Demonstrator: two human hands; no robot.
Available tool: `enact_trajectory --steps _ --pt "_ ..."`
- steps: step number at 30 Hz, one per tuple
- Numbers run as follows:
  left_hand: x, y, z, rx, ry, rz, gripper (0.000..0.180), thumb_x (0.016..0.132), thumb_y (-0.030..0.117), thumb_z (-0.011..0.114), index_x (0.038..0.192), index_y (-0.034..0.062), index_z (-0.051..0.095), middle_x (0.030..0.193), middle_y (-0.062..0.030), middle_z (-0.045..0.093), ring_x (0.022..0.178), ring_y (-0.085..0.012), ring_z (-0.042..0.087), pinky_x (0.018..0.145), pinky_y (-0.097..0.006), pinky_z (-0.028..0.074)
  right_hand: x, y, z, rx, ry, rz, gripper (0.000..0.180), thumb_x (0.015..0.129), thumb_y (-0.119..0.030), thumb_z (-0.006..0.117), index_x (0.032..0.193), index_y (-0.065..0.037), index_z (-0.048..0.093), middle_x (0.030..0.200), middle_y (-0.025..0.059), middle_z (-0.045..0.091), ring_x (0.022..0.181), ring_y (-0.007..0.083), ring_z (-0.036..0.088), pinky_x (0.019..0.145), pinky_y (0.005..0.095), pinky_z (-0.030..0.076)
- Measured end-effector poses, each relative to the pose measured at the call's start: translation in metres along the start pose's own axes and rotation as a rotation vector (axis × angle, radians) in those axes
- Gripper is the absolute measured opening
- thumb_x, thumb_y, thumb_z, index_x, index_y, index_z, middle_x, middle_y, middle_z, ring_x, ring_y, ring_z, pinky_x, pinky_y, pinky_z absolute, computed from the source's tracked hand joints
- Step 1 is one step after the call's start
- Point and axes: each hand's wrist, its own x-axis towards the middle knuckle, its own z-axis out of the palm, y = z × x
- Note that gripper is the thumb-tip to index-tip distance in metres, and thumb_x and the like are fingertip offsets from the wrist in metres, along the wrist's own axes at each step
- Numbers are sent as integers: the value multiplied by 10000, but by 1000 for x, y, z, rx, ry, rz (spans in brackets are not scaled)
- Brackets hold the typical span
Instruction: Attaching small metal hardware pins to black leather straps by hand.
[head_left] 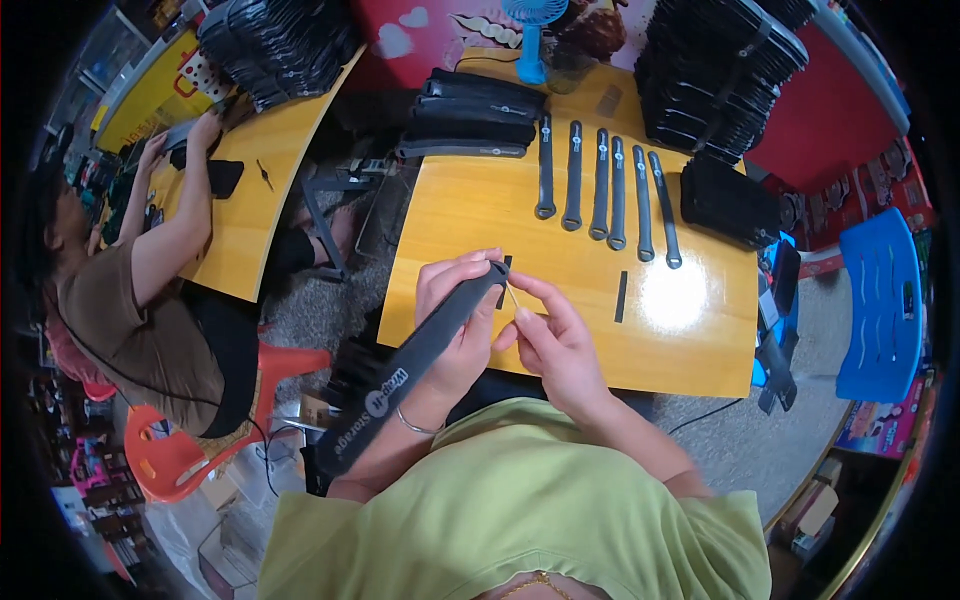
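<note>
My left hand grips a long dark strap with pale printing near its end ring, the rest trailing down over my forearm. A thin pale stick is pinched between thumb and finger of my right hand, its tip at the strap's end. Whether the stick has a cotton tip cannot be made out. Beyond my hands, several similar straps lie in a row on the wooden table. A short black strip lies to the right, and another is partly hidden behind my fingers.
Stacked dark straps lie at the table's back left, with a blue fan behind. At the right stand a black pouch and a tall black stack. A co-worker sits at another table on the left.
</note>
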Motion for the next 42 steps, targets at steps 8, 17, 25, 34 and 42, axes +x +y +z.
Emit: enact_trajectory --steps 8,17,25,34,42 --pt "-6 -11 4 -45 47 -136 241 868 -75 525 1087 9 471 1073 -103 463 1061 -273 574 914 -343 473 18 19 -10 -371 95 -296 418 944 -101 460 1358 -91 410 758 34 634 529 6 394 465 158 296" --pt "3 -14 0 -134 25 -244 233 872 -74 528 1089 -5 477 1082 -147 547 1037 -229 593 893 -301 489 31 20 -8 -482 130 -456 378 936 -83 450 1313 -73 475 748 29 647 555 47 460 504 192 338" --pt "10 -12 -1 -212 38 -272 219 871 -54 550 1074 8 494 1035 -86 505 1036 -229 596 844 -278 502 26 -2 -2 -19 9 -12 398 921 -43 460 1315 -99 483 690 38 625 655 54 568 579 197 410" --pt "7 -11 -7 -145 20 -282 248 871 -59 535 1105 -6 472 1068 -127 538 1034 -215 589 849 -275 503 28 10 3 -473 121 -411 406 903 -22 477 1297 -116 483 681 78 622 653 113 627 571 218 433" --pt "10 -7 -1 -250 107 -435 186 918 52 521 1087 8 456 884 -72 563 808 -107 576 732 -222 502 25 10 6 -637 140 -527 451 873 37 492 1299 -108 471 666 105 605 675 166 660 589 256 470"
